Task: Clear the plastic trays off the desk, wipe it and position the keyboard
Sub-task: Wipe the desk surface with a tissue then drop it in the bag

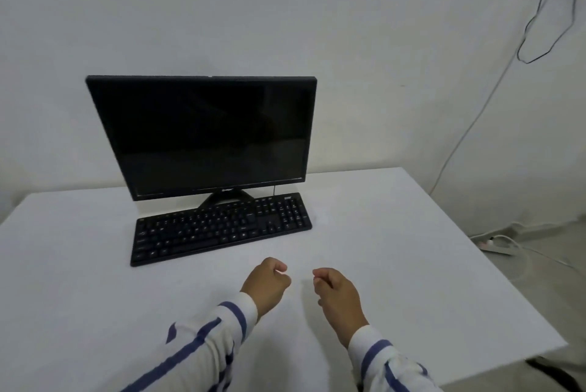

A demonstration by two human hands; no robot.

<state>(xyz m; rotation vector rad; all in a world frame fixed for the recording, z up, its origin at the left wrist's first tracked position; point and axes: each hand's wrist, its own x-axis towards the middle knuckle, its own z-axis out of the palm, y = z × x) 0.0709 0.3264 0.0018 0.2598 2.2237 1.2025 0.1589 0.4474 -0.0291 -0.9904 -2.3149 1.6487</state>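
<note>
1. Near, just above the desk [396, 264]: left hand [268, 283] curled into a fist, right hand [337, 296] curled too, thumb by forefinger. Nothing held in either.
2. Farther, left of centre: keyboard [218, 226] flat on the desk, slightly skewed, far edge at the monitor [206, 134] foot.
3. No trays or cloth in view, so seemingly at the last step: placing the keyboard.
4. Next, probably: reach forward, grip both ends, square it to the screen.
</note>
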